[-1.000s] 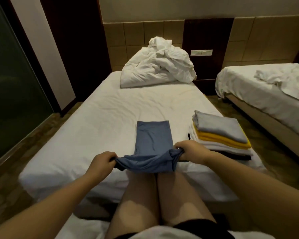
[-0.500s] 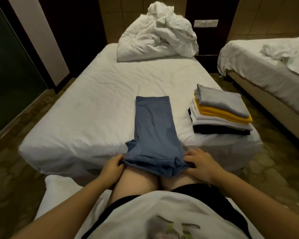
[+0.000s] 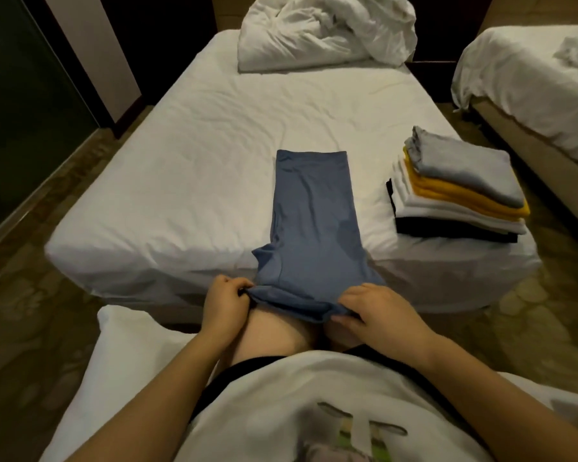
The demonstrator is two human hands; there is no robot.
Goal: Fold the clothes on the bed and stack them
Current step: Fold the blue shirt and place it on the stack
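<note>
One blue garment (image 3: 311, 228) lies folded into a long narrow strip down the middle of the bed (image 3: 197, 161). Its far end is flat on the sheet, and its near end hangs off the mattress edge over your knees. The cloth looks thin, light and limp, with a slight sheen, so expect it to sag and slip unless both corners are supported. The two near hem corners are the places to hold.

Your left hand (image 3: 226, 306) pinches the near left corner, fingers curled around the bunched hem. Your right hand (image 3: 377, 315) covers the near right corner and grips it, fingers laid over the cloth and thumb tucked beneath. Both forearms reach forward from your lap, wrists low and roughly level with each other.

To the right, near the bed's corner and apart from the strip, sits a stack of folded clothes (image 3: 457, 191): grey on top, then yellow, white and black. A crumpled white duvet (image 3: 324, 31) lies at the head of the bed.
</note>
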